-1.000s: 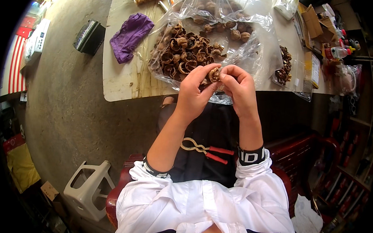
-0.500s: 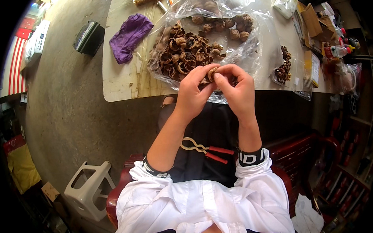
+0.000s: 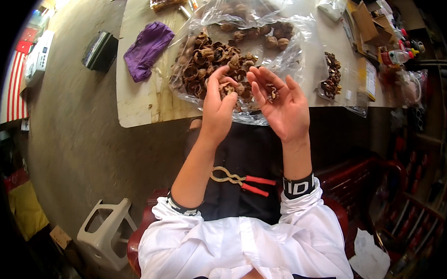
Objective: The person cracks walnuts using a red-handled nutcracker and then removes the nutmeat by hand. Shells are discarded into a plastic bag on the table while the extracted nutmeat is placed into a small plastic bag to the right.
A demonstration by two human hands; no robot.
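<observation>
Right hand uncurled, bearing walnut kernel | left hand at kernel's nine o'clock, half-curled, I can't tell its hold | likely light, brittle: pinch edges gently

Shells on plastic, walnuts behind, kernels right, pliers on lap

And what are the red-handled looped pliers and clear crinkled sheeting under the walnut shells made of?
Red-handled pliers: probably metal, the pale loop faintly shiny; grips perhaps plastic or rubber, smooth, red. Clear sheeting: likely thin, glossy plastic film, see-through with bright creases.
</observation>
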